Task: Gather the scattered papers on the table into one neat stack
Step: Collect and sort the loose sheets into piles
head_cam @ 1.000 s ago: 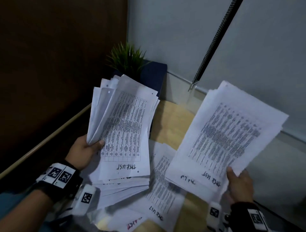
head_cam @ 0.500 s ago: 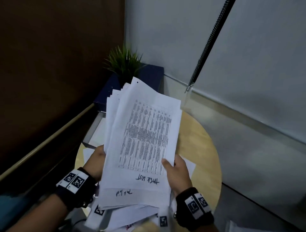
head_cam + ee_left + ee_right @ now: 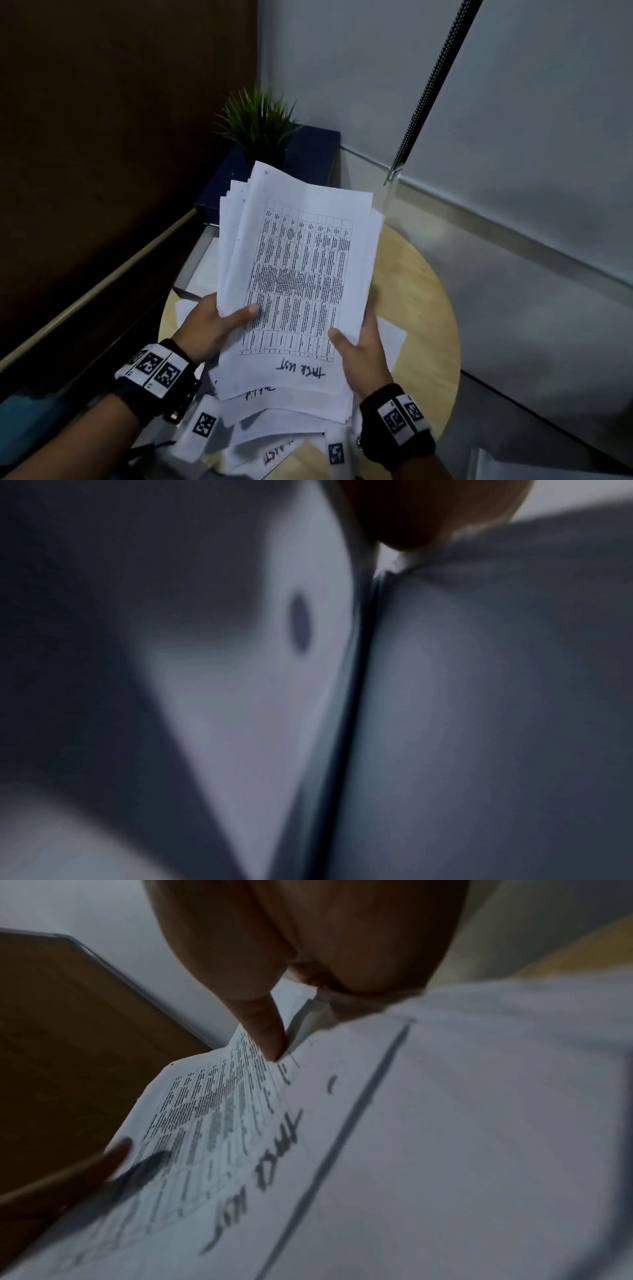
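Observation:
A thick bundle of white printed papers (image 3: 301, 274) with tables and a handwritten heading is held up over the round wooden table (image 3: 421, 291). My left hand (image 3: 212, 325) grips the bundle's left edge, thumb on top. My right hand (image 3: 363, 353) grips its lower right edge, thumb on the top sheet. The sheets are fanned unevenly at the top left and bottom. In the right wrist view my thumb presses the top sheet (image 3: 445, 1150). The left wrist view shows only blurred paper (image 3: 240, 669) up close. More loose sheets (image 3: 390, 339) lie on the table under the bundle.
A small green plant (image 3: 257, 120) in a dark blue box (image 3: 308, 154) stands at the table's back. A brown wall with a rail runs along the left, a grey wall with a hanging cord (image 3: 428, 85) on the right. More papers (image 3: 548, 466) show at the lower right corner.
The two separate handfuls of papers have been brought together into one bundle. My left thumb has moved onto the top sheet, and both hands now hold the same pile.

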`<state>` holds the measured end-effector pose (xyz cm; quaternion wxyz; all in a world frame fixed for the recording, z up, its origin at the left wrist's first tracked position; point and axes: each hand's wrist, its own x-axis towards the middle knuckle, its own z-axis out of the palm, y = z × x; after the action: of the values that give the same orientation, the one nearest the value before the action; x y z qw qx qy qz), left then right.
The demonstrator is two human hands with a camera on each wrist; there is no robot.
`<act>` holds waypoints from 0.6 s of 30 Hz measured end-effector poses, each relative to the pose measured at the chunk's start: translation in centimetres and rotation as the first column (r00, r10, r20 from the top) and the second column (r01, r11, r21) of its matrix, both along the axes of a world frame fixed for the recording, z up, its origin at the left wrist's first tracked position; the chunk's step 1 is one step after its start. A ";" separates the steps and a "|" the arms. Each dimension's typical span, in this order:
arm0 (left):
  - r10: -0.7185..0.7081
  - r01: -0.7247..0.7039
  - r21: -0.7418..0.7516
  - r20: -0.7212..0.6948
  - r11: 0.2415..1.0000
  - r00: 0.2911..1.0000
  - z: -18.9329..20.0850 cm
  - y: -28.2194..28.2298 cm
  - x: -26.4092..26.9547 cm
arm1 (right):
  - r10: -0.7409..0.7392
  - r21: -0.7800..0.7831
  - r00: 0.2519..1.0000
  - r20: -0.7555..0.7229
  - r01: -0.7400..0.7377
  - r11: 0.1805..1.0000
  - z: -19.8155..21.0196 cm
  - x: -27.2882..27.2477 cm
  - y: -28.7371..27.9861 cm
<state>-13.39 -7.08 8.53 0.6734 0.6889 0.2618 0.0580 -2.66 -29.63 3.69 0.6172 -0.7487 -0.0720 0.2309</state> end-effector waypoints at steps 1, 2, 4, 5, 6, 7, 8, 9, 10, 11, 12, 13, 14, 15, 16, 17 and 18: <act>-0.037 0.040 0.107 -0.029 0.993 0.999 -0.1 0.1 -0.1 | 0.021 -0.016 1.000 -0.001 -0.021 1.000 -0.3 0.0 0.2; -0.055 0.064 0.181 -0.052 0.981 0.997 -0.3 0.3 -0.3 | 0.056 -0.028 0.998 -0.006 -0.056 0.998 -0.6 0.0 0.4; -0.012 0.037 0.279 -0.091 0.960 0.996 -1.0 0.8 -0.6 | 0.151 -0.051 0.988 -0.035 -0.152 0.987 -1.1 0.1 0.7; 0.064 -0.029 0.304 -0.106 0.952 0.992 -1.5 1.2 -0.7 | 0.189 -0.073 0.981 -0.049 -0.192 0.979 -1.5 0.3 0.6; 0.131 -0.091 0.312 -0.109 0.946 0.985 -1.7 1.5 -0.9 | 0.197 -0.105 0.978 -0.067 -0.203 0.974 -2.0 0.7 0.4; 0.186 -0.138 0.330 -0.118 0.934 0.975 -1.8 1.9 -1.1 | 0.169 -0.144 0.982 -0.081 -0.179 0.973 -2.8 1.2 0.0; 0.220 -0.164 0.341 -0.132 0.925 0.967 -1.7 2.2 -1.3 | 0.108 -0.184 0.990 -0.091 -0.124 0.975 -3.7 1.7 -0.6; 0.254 -0.190 0.352 -0.144 0.916 0.956 -1.6 2.7 -1.5 | 0.036 -0.223 0.994 -0.102 -0.058 0.973 -4.8 2.2 -1.3; 0.277 -0.214 0.351 -0.139 0.911 0.951 -1.4 3.2 -1.7 | -0.029 -0.275 0.994 -0.102 0.000 0.961 -6.0 2.6 -2.2; 0.299 -0.237 0.349 -0.135 0.907 0.945 -1.4 3.8 -1.9 | -0.066 -0.346 0.994 -0.088 0.032 0.938 -7.2 3.0 -3.0; 0.310 -0.258 0.328 -0.116 0.909 0.944 -1.3 4.2 -2.1 | -0.069 -0.434 0.995 -0.070 0.032 0.900 -8.4 3.3 -3.8; 0.322 -0.279 0.304 -0.102 0.911 0.941 -1.3 4.5 -2.4 | -0.051 -0.525 0.997 -0.064 0.010 0.851 -9.4 3.4 -4.6; 0.332 -0.297 0.277 -0.087 0.914 0.939 -1.2 4.7 -2.5 | -0.032 -0.605 0.997 -0.074 -0.019 0.796 -10.4 3.5 -5.3; 0.348 -0.319 0.252 -0.077 0.913 0.934 -1.3 4.8 -2.7 | -0.029 -0.668 0.995 -0.098 -0.044 0.742 -11.6 3.5 -5.8; 0.364 -0.341 0.223 -0.068 0.913 0.929 -1.4 4.9 -2.9 | -0.054 -0.723 0.991 -0.124 -0.053 0.689 -12.8 3.4 -6.2; 0.382 -0.363 0.204 -0.064 0.909 0.922 -1.5 5.0 -3.1 | -0.113 -0.768 0.981 -0.155 -0.048 0.639 -13.5 3.1 -6.4; 0.392 -0.375 0.191 -0.057 0.907 0.918 -1.6 5.0 -3.4 | -0.196 -0.808 0.962 -0.190 -0.040 0.588 -14.2 2.8 -6.5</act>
<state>-16.76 -2.08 6.94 0.5723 0.6826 0.4174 0.1796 0.14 -36.08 -10.53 0.2254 -0.9117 0.1548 0.3066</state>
